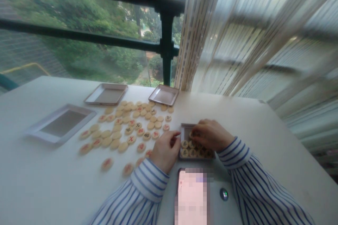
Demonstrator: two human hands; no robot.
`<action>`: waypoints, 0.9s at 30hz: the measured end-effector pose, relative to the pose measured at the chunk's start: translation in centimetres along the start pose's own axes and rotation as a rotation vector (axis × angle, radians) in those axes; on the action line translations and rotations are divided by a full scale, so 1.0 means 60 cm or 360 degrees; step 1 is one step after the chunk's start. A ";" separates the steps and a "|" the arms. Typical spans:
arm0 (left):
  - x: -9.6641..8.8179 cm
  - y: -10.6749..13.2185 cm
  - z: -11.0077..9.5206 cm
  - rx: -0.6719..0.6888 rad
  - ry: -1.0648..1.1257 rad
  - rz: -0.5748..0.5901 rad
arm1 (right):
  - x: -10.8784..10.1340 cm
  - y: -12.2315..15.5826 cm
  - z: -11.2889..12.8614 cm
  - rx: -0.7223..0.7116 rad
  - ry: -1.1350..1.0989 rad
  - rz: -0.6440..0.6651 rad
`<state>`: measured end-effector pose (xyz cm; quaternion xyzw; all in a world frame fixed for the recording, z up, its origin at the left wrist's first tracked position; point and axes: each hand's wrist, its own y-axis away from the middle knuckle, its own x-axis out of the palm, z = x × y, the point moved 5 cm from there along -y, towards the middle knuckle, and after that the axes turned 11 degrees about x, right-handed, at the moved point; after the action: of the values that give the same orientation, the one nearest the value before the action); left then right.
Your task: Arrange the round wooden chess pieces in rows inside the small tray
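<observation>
A small square tray point(183, 129) near the table's front holds several round wooden game discs with dark marks. My right hand point(211, 134) hovers over this tray, fingers pinched on one disc point(194, 133) at its upper part. My left hand point(166, 149) rests just left of the tray, fingers curled toward its edge; nothing is visible in it. Many loose wooden discs point(126, 130), some marked red and some dark, lie scattered on the white table point(39, 182) to the left.
Three empty trays lie further off: a large white tray point(62, 123) at the left, a grey tray point(106, 94) behind the discs, a small tray point(163, 95) by the window. A phone point(192, 197) lies at the front edge. Curtains point(264, 35) hang at right.
</observation>
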<state>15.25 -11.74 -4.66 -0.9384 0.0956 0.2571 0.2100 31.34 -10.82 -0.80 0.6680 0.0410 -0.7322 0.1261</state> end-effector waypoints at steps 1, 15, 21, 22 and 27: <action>0.000 0.000 0.000 0.0001 -0.0015 0.0003 | 0.001 -0.001 -0.001 0.0006 -0.0001 0.0016; 0.006 0.001 0.005 0.0014 -0.0050 0.0031 | 0.012 -0.006 -0.006 0.0025 -0.0065 0.0095; 0.007 0.002 0.006 0.0020 -0.0039 0.0040 | 0.014 -0.007 -0.007 0.0041 -0.0057 0.0137; 0.007 0.003 0.006 0.0019 -0.0037 0.0039 | 0.014 -0.007 -0.007 0.0044 -0.0056 0.0148; 0.007 0.003 0.006 0.0029 -0.0048 0.0025 | 0.013 -0.006 -0.007 0.0051 -0.0066 0.0160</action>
<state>15.42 -11.81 -5.22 -0.9317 0.1021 0.2719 0.2179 31.59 -10.50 -1.67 0.6558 -0.0069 -0.7392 0.1529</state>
